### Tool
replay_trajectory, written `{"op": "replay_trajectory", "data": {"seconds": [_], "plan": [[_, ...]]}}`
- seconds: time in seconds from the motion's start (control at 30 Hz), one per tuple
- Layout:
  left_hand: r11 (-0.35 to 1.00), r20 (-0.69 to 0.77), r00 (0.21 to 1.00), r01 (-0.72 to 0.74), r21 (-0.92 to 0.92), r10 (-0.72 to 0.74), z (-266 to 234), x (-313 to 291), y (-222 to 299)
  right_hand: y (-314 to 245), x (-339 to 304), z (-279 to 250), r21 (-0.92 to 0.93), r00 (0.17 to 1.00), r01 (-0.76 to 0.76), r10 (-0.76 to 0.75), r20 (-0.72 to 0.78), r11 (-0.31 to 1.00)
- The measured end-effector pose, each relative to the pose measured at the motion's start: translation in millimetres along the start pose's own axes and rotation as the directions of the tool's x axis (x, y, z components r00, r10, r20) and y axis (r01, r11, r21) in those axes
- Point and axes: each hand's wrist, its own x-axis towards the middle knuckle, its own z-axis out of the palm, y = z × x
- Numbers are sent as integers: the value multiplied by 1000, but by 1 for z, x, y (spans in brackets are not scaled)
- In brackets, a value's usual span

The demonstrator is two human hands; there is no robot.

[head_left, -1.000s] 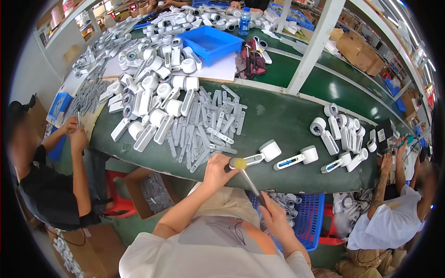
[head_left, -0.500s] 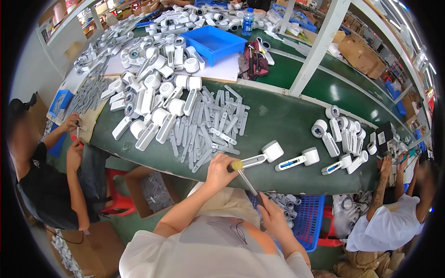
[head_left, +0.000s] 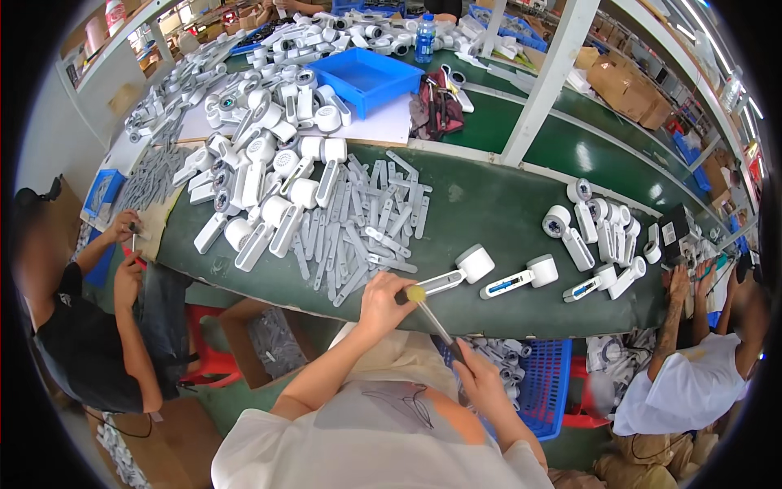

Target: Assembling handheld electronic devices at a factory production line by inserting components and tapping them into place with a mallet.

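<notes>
My right hand (head_left: 479,376) is closed round the dark handle of a hammer (head_left: 436,323) with a metal shaft. The hammer's head, with a yellow face, is beside my left hand (head_left: 383,305) at the table's front edge. My left fingers are curled at the handle end of a white handheld fan (head_left: 474,264), partly hidden by the hammer head. Just right of it lies another white fan (head_left: 542,270), its handle open with a blue part inside. Beyond my left hand spreads a pile of flat grey strips (head_left: 358,218).
White fans (head_left: 273,175) are heaped at the left, and a smaller group (head_left: 603,228) lies at the right. A blue tray (head_left: 366,77) and a bottle (head_left: 424,38) stand farther back. Co-workers sit on both sides. A blue basket (head_left: 547,383) is below the table edge.
The whole view has shifted slightly. Both hands keep nearly the same pose, and the hammer head stays beside my left hand.
</notes>
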Motion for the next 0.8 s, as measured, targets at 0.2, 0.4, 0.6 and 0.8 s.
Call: {"op": "replay_trajectory", "data": {"seconds": [0.2,0.4,0.6,0.8], "plan": [[1000,5,1000,-7,-24,7,-7,1,10,15,-4,-4,3,988,-58,58,-145,998],[1000,8,1000,1,-1,-1,-6,1,10,18,-6,-5,-4,980,-77,75,-187,997],[1000,17,1000,-3,14,3,-3,1,8,17,-8,-12,15,957,-130,129,-259,991],[982,72,996,-55,178,43,-7,8,16,23,-8,-15,28,952,-152,153,-264,988]]}}
